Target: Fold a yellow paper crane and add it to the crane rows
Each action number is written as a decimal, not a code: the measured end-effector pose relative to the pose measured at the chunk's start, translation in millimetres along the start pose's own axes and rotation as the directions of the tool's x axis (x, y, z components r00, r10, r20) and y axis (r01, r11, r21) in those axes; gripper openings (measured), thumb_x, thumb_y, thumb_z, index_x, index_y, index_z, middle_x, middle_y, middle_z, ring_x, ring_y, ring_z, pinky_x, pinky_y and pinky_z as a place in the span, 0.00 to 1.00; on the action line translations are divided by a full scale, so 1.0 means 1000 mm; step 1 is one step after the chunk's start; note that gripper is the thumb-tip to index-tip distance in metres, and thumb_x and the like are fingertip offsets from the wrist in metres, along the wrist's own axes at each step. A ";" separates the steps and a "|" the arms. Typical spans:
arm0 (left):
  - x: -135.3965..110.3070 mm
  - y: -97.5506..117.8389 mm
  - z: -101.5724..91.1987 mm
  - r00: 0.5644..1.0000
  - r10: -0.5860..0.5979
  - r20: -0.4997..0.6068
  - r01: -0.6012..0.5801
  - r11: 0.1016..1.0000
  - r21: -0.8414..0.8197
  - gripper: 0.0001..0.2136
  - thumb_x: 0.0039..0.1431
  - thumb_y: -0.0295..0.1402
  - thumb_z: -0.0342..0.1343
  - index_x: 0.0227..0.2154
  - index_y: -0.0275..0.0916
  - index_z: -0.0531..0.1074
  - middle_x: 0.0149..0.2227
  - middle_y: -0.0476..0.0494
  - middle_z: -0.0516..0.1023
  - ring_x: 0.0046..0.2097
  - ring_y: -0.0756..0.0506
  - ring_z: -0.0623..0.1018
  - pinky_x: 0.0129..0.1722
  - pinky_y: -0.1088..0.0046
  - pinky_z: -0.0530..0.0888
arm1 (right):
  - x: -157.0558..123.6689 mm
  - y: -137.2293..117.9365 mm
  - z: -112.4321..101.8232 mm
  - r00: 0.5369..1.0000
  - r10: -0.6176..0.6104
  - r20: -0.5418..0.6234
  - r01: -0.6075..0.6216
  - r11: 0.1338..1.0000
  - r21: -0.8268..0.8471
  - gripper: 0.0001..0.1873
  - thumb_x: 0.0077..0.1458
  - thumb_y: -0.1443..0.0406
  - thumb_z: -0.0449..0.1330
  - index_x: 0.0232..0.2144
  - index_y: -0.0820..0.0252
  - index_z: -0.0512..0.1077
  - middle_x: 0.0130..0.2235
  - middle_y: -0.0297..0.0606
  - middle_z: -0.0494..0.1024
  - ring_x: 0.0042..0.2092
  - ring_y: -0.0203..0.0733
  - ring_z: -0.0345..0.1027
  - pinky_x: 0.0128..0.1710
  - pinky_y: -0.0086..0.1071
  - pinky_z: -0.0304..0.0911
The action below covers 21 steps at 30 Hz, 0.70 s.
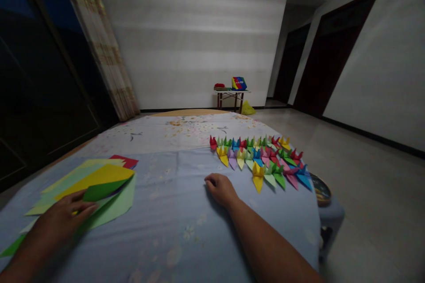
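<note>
My left hand [63, 216] is at a fanned pile of coloured paper sheets on the left of the table. Its thumb and fingers pinch a green sheet of paper [106, 189], which bends up off the pile. Around it lie a yellow sheet [99, 177], a pale green sheet [122, 201] and a red sheet [125, 160]. My right hand [222, 189] rests on the cloth near the middle with its fingers curled in; whether anything is inside them is hidden. Beyond and to its right stand rows of folded paper cranes [258, 177] in many colours.
A pale blue floral cloth [166, 239] covers the round table. Beside its right edge, a grey stool [332, 212] holds a round container [320, 189]. A small table [229, 92] with a colourful box [239, 83] stands by the far wall, near a yellow bag [247, 108].
</note>
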<state>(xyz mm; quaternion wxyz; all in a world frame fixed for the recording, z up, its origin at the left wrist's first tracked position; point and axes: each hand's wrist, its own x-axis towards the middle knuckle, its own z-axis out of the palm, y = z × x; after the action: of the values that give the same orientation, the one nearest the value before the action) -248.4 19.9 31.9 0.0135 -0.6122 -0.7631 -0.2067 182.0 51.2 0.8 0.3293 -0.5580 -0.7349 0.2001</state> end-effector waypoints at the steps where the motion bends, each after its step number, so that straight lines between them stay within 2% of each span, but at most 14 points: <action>1: -0.005 0.007 -0.005 0.999 0.039 0.020 -0.038 0.999 -0.034 0.12 0.47 0.41 0.50 0.22 0.43 0.77 0.47 0.42 0.72 0.49 0.39 0.71 0.48 0.62 0.66 | 0.000 0.001 0.000 1.000 -0.005 0.006 0.005 1.000 0.006 0.12 0.52 0.66 0.52 0.36 0.58 0.74 0.35 0.37 0.77 0.37 0.37 0.69 0.38 0.26 0.60; 3: -0.014 0.021 -0.014 1.000 0.011 0.004 -0.010 0.996 -0.089 0.11 0.44 0.41 0.53 0.20 0.41 0.76 0.48 0.39 0.71 0.49 0.37 0.70 0.50 0.60 0.64 | -0.001 0.003 0.001 1.000 -0.016 0.020 0.016 1.000 0.023 0.12 0.52 0.66 0.51 0.36 0.58 0.73 0.35 0.38 0.77 0.37 0.38 0.69 0.39 0.27 0.60; 6: -0.023 0.035 -0.019 0.999 -0.023 -0.039 0.018 0.990 -0.138 0.11 0.44 0.41 0.54 0.19 0.40 0.75 0.48 0.42 0.71 0.49 0.38 0.69 0.51 0.60 0.63 | -0.002 0.006 0.002 0.999 -0.036 0.011 0.035 0.998 0.050 0.12 0.52 0.65 0.51 0.36 0.59 0.73 0.35 0.38 0.77 0.38 0.39 0.69 0.40 0.29 0.60; 14: -0.025 0.039 -0.017 0.995 -0.091 0.035 0.096 0.964 -0.246 0.13 0.38 0.48 0.58 0.18 0.42 0.76 0.45 0.42 0.75 0.48 0.38 0.72 0.50 0.66 0.65 | 0.000 0.010 0.003 0.999 -0.028 0.034 0.026 0.998 0.057 0.13 0.51 0.65 0.51 0.35 0.58 0.74 0.36 0.37 0.77 0.39 0.41 0.70 0.42 0.31 0.61; 18: -0.024 0.045 -0.021 0.989 -0.135 0.067 0.150 0.931 -0.334 0.15 0.39 0.50 0.57 0.17 0.43 0.75 0.42 0.42 0.77 0.47 0.38 0.73 0.44 0.65 0.69 | -0.001 0.009 0.002 0.999 -0.029 0.034 0.027 0.998 0.060 0.13 0.51 0.64 0.51 0.35 0.58 0.74 0.36 0.38 0.78 0.39 0.41 0.70 0.42 0.31 0.61; 21: -0.026 0.053 -0.026 0.982 -0.171 0.076 0.188 0.897 -0.400 0.17 0.41 0.51 0.56 0.18 0.41 0.74 0.41 0.42 0.77 0.41 0.41 0.76 0.36 0.70 0.72 | -0.001 0.009 0.002 0.999 -0.036 0.033 0.034 0.997 0.067 0.13 0.51 0.63 0.50 0.35 0.59 0.74 0.36 0.38 0.77 0.38 0.41 0.70 0.41 0.31 0.61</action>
<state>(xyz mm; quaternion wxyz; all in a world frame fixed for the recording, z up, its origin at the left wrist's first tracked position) -197.8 -4.5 64.2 -0.1476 -0.5327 -0.7569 -0.3485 187.0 52.7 -6.3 0.3386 -0.5301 -0.7431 0.2283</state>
